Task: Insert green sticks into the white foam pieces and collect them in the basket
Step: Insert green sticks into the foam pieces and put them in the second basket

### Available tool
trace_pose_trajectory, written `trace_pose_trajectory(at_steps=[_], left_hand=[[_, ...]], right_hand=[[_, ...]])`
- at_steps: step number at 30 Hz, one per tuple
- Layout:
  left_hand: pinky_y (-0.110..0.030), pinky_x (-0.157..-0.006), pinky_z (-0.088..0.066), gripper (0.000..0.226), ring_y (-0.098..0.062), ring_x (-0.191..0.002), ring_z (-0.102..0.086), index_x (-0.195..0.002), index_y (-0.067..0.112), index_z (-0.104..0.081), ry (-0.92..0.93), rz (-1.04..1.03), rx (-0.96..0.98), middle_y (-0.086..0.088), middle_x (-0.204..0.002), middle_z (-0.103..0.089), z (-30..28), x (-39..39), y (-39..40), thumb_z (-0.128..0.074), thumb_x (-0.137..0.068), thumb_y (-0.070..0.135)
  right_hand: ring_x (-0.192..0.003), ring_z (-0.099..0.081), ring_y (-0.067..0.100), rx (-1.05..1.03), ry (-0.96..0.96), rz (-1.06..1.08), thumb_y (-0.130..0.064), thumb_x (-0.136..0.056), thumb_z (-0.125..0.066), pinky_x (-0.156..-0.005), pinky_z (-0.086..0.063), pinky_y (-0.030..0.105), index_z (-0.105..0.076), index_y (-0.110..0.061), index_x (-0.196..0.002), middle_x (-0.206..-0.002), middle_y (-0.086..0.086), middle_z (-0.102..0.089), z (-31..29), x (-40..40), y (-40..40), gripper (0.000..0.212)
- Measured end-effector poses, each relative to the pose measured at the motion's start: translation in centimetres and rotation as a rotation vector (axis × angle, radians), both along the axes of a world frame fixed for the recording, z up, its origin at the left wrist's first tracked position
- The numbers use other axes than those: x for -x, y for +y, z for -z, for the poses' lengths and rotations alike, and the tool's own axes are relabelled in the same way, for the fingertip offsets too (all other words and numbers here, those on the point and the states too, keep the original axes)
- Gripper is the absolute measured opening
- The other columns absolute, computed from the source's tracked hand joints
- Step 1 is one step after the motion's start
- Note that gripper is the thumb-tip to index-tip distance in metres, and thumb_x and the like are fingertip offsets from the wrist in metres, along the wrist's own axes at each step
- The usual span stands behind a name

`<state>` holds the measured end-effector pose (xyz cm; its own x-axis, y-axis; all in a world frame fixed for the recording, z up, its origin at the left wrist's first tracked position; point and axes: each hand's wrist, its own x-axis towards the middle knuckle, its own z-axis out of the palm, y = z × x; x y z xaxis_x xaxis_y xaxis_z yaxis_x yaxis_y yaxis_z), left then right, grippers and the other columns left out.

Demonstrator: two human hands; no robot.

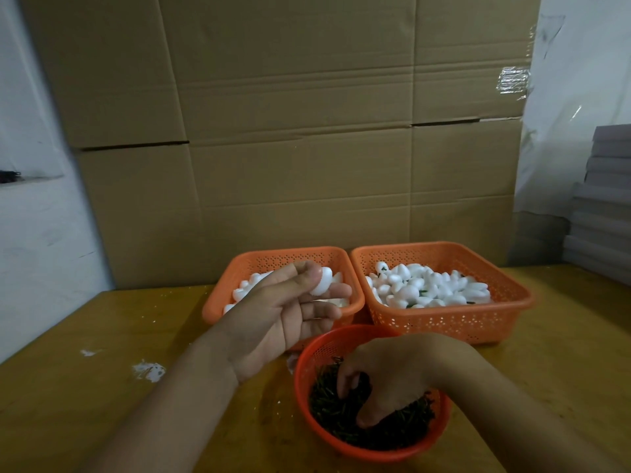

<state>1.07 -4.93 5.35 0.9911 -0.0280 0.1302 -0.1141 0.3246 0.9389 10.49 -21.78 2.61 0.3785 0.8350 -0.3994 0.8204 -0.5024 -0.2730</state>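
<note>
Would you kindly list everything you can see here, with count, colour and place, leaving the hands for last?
Rectangular baskets: two, orange, side by side at the back of the table.
Foam pieces: many, white, in both rectangular baskets; some in the right basket show green.
Round basket: one, orange-red, nearest the person.
Sticks: many, dark green, in the round basket.
Table: one, yellowish wood.
Foam crumbs: a few, white, left on the table.
Cardboard: brown, behind the table.
Left hand: pinches one foam piece.
Right hand: fingers among the sticks.
</note>
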Motion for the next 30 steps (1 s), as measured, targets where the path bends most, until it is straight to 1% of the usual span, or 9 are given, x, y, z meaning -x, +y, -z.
trace_pose_trajectory(at_steps=[2,5,8,10,12,16,21,25,30], left_hand=[[-0.030,-0.064,-0.058,0.050,-0.021,-0.078,-0.071,-0.119,0.010,-0.062,-0.004,0.012,0.011,-0.019,-0.108,-0.073,0.1,-0.1,0.1,-0.072,-0.079,0.038],[-0.029,-0.064,-0.058,0.042,-0.020,-0.087,-0.072,-0.113,0.011,-0.071,-0.007,0.017,0.030,-0.017,-0.113,-0.072,0.2,-0.3,0.3,-0.065,-0.087,0.043],[-0.027,-0.063,-0.057,0.060,-0.018,-0.090,-0.073,-0.131,-0.001,-0.050,0.003,0.006,0.020,-0.016,-0.121,-0.071,0.3,-0.5,0.3,-0.055,-0.093,0.046],[-0.026,-0.063,-0.056,0.061,-0.017,-0.089,-0.073,-0.136,0.003,-0.042,0.009,0.034,0.032,-0.016,-0.125,-0.070,0.2,-0.6,0.4,-0.050,-0.094,0.047],[-0.025,-0.063,-0.057,0.049,-0.017,-0.088,-0.074,-0.127,0.012,-0.041,0.025,0.071,0.063,-0.016,-0.126,-0.069,0.1,-0.5,0.5,-0.046,-0.095,0.049],[-0.025,-0.062,-0.057,0.035,-0.016,-0.086,-0.073,-0.078,0.021,-0.056,0.039,0.068,0.128,-0.012,-0.123,-0.071,0.1,-0.6,0.7,-0.049,-0.094,0.051],[-0.020,-0.051,-0.046,0.026,-0.009,-0.066,-0.059,-0.081,0.019,-0.072,0.033,-0.070,0.132,0.001,-0.084,-0.062,0.6,-1.0,0.8,-0.073,-0.081,0.044],[-0.020,-0.051,-0.045,0.028,-0.008,-0.063,-0.055,-0.080,0.016,-0.073,0.002,-0.091,0.102,0.001,-0.081,-0.060,0.5,-1.0,1.0,-0.079,-0.073,0.043],[-0.021,-0.052,-0.048,0.026,-0.009,-0.064,-0.059,-0.079,0.019,-0.075,0.005,-0.087,0.075,0.001,-0.081,-0.062,0.4,-0.9,0.8,-0.078,-0.073,0.044]], right_hand=[[-0.109,-0.053,0.009,-0.007,-0.017,0.000,-0.040,-0.087,-0.069,-0.088,-0.048,0.031,-0.057,-0.037,-0.127,-0.126,-0.014,-0.056,0.1,0.0,0.0,0.042],[-0.106,-0.056,0.014,-0.023,-0.066,0.010,-0.036,-0.089,-0.068,-0.084,-0.049,0.032,-0.058,-0.033,-0.128,-0.121,-0.009,-0.059,0.5,0.0,0.3,0.041],[-0.096,-0.056,0.012,-0.069,-0.121,0.010,-0.031,-0.090,-0.067,-0.077,-0.049,0.028,-0.065,-0.028,-0.121,-0.111,-0.008,-0.060,0.9,0.1,0.6,0.031],[-0.091,-0.058,0.011,-0.110,-0.139,0.008,-0.026,-0.090,-0.066,-0.073,-0.048,0.024,-0.070,-0.025,-0.112,-0.109,-0.006,-0.066,1.1,0.0,0.7,0.022],[-0.089,-0.062,0.010,-0.157,-0.138,0.010,-0.018,-0.090,-0.064,-0.069,-0.048,0.020,-0.073,-0.023,-0.105,-0.103,-0.006,-0.070,1.3,-0.1,0.7,0.018],[-0.088,-0.066,0.006,-0.248,-0.137,0.035,-0.017,-0.089,-0.066,-0.075,-0.054,0.021,-0.076,-0.022,-0.098,-0.097,-0.007,-0.074,0.9,-0.5,0.4,0.015],[-0.078,-0.062,-0.002,-0.302,-0.161,0.033,-0.017,-0.090,-0.062,-0.075,-0.052,0.022,-0.074,-0.023,-0.093,-0.085,-0.014,-0.070,-0.1,-0.5,-0.2,0.014],[-0.065,-0.059,-0.005,-0.331,0.089,0.031,-0.007,-0.088,-0.057,-0.066,-0.048,0.018,-0.066,-0.026,-0.091,-0.072,-0.014,-0.067,-1.6,0.2,-0.8,0.021],[-0.066,-0.060,0.006,-0.478,0.532,0.007,-0.001,-0.089,-0.054,-0.064,-0.048,0.018,-0.073,-0.008,-0.102,-0.075,0.000,-0.069,-3.1,0.7,-1.8,0.024]])
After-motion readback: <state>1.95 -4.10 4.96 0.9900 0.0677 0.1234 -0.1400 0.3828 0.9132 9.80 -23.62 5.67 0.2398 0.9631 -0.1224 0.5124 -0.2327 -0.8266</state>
